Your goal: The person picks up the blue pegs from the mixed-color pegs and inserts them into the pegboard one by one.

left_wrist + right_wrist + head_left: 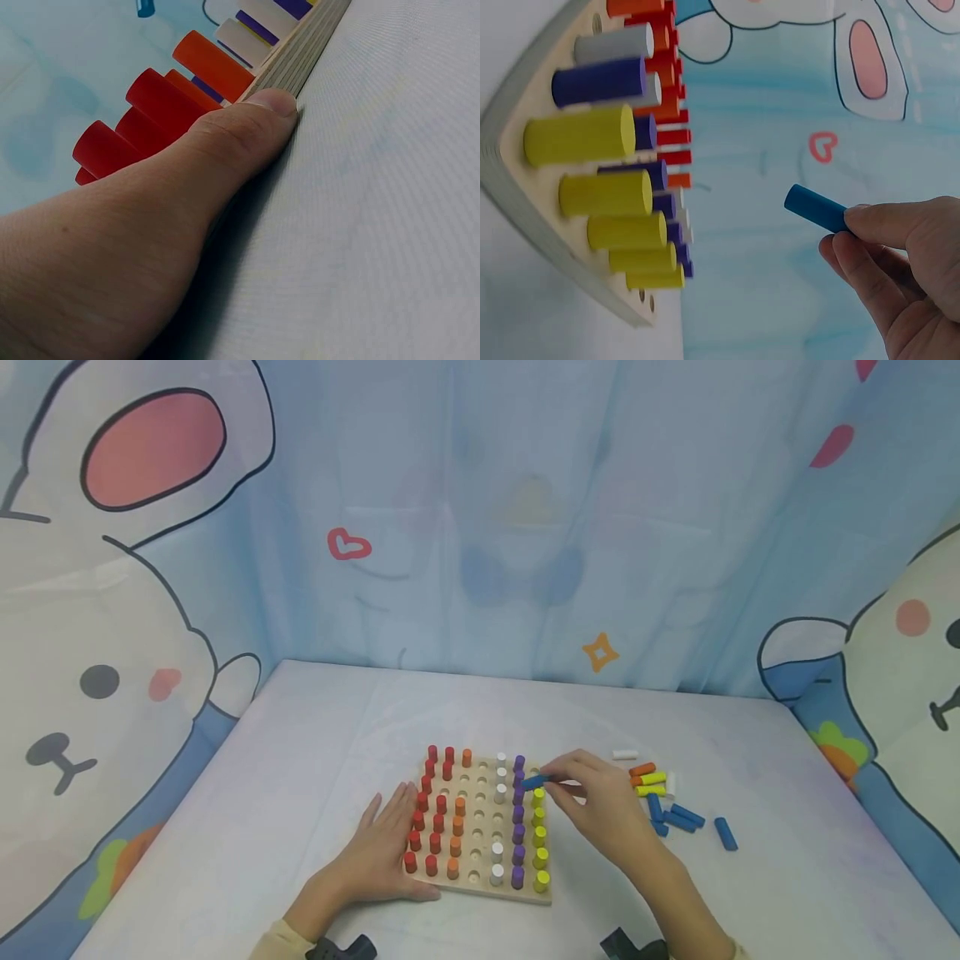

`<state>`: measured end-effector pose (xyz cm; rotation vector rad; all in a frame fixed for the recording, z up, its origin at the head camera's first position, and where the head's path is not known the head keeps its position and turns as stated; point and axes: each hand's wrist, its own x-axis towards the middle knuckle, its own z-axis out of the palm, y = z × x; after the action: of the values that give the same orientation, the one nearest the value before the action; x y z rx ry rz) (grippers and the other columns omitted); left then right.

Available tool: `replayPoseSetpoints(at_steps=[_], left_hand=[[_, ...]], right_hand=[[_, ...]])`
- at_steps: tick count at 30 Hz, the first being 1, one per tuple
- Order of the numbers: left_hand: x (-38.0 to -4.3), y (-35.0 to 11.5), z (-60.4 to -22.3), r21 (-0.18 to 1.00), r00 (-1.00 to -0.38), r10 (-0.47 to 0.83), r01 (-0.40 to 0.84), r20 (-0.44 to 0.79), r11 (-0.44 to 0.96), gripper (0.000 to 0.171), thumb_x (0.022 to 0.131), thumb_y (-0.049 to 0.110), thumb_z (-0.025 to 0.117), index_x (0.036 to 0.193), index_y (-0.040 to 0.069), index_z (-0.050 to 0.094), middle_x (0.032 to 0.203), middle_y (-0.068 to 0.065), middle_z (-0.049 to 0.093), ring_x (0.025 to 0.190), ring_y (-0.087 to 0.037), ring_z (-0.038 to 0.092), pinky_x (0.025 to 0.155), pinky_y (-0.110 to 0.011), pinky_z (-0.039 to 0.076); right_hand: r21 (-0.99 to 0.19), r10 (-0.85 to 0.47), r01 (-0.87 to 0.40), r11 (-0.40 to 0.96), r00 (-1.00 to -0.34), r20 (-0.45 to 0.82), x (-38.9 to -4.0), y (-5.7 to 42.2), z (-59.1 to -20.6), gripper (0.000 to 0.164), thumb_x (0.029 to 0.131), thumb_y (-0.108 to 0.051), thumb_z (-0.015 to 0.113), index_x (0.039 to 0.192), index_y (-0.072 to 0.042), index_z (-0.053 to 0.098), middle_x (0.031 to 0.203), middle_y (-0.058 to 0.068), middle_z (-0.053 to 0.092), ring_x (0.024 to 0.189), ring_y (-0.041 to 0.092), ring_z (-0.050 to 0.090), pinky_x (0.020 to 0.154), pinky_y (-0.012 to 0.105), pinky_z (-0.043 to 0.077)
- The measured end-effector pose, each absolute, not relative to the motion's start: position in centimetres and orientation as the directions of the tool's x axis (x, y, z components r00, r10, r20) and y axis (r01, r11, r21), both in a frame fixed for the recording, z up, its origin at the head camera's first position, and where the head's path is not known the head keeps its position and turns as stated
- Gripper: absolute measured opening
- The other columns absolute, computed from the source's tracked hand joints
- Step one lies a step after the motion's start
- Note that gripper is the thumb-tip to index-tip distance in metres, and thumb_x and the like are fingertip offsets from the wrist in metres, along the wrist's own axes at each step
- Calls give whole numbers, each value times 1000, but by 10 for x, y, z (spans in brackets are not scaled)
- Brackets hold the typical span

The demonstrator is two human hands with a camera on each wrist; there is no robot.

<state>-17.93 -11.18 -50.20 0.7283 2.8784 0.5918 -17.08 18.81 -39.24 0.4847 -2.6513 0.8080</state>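
Note:
A square wooden pegboard (517, 896) lies on the table with columns of red pegs (438, 822), orange pegs (458, 826), white pegs (497, 875), purple pegs (518, 833) and yellow pegs (541, 837). Several holes show bare in the orange and white columns and the column between them. Between thumb and fingertips my right hand (611, 810) pinches a blue peg (815, 208), held tilted above the board's far right corner. My left hand (378, 856) rests along the left edge, fingers extended, its thumb (232, 135) against the front edge.
Right of the board lie several loose blue pegs (725, 833), with loose yellow pegs (651, 791), an orange peg (642, 769) and a white peg (625, 755) behind them. A cartoon-printed curtain (480, 527) hangs behind the white-covered table (337, 718).

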Motion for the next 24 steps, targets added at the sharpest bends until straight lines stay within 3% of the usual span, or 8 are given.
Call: replayPoseSetpoints(at_steps=[15, 24], left_hand=[[-179, -112, -502, 406, -880, 475, 426, -23, 809, 133, 59, 84, 59, 153, 7, 6, 161, -6, 9, 149, -22, 3, 118, -54, 1], [-179, -112, -502, 402, -880, 476, 433, -7, 807, 132, 59, 84, 59, 153, 6, 7, 161, -7, 11, 149, -22, 5, 118, -54, 1]], right_hand=[[-510, -364, -483, 712, -875, 320, -150, 150, -400, 27, 77, -6, 77, 100, -17, 68, 95, -11, 63, 89, 4, 66, 72, 14, 54], [-509, -476, -549, 663, -834, 279, -143, 136, -408, 19, 80, -8, 75, 94, -17, 67, 93, -10, 65, 88, 4, 66, 72, 7, 50]])
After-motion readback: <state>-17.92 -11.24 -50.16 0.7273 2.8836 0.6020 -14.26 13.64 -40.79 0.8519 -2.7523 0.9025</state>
